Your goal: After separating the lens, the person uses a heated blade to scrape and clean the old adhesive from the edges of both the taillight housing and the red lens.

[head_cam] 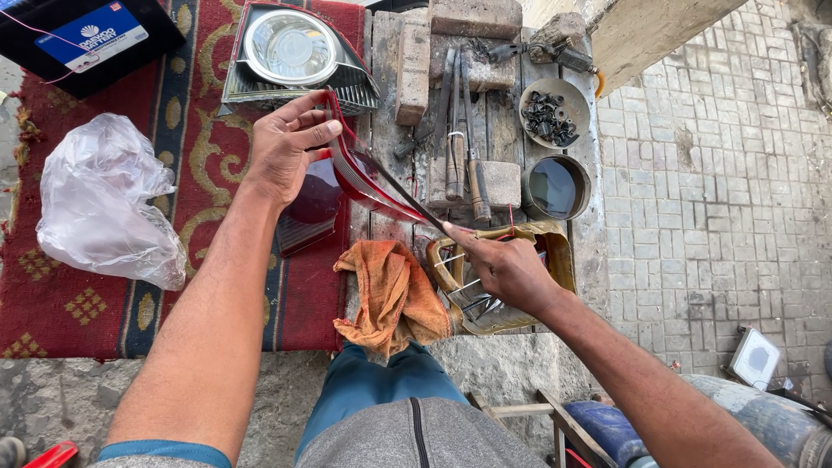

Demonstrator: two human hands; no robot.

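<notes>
My left hand (286,147) grips the top edge of a red tail-light lens (368,186), holding it tilted above the red patterned rug (186,139). My right hand (507,270) holds a thin dark rod-like tool (403,189) whose tip reaches into the lens near my left fingers. Under my right hand lies a yellowish lamp housing (555,251) with shiny metal inside. An orange rag (390,290) is bunched just left of it.
A headlight unit (290,52) sits at the top of the rug, a black battery (82,39) top left, a clear plastic bag (104,204) at left. Hand tools (459,130), bricks (414,61), a bowl of screws (555,113) and a round tin (556,186) lie on wooden boards. Paved ground (719,191) spreads right.
</notes>
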